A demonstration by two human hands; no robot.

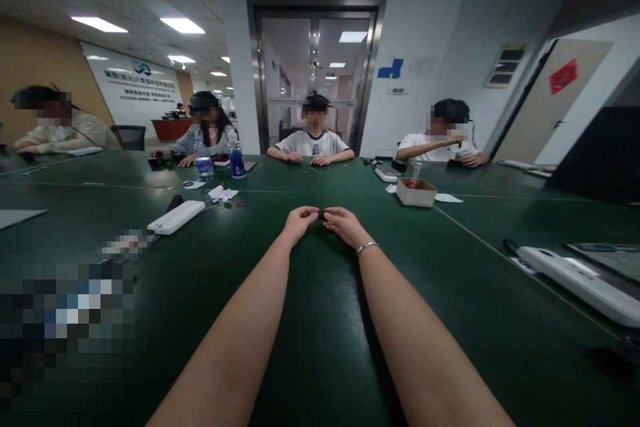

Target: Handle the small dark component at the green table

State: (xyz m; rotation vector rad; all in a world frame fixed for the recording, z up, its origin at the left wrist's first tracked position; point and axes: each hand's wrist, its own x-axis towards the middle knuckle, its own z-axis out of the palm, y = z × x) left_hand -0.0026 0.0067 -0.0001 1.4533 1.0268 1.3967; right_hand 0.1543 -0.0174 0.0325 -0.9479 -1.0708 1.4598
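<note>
Both arms stretch out over the dark green table (320, 320). Between my fingertips is a small black object (321, 214), too small and dark for me to tell its kind. My left hand (299, 223) pinches it from the left, thumb and fingers closed. From the other side my right hand (344, 225) closes its fingertips on the same object; a silver bracelet (368, 247) circles that wrist. The two hands are a narrow gap apart, just above or resting on the tabletop, I cannot tell which. The fingers partly hide the object.
Left of my hands lie a white power strip (177, 217), paper scraps (223, 193), a blue bottle (237, 163) and a clear bottle (203, 165). Rightward are a cardboard box (417, 193) and a long white device (575, 283). Several people sit around the table.
</note>
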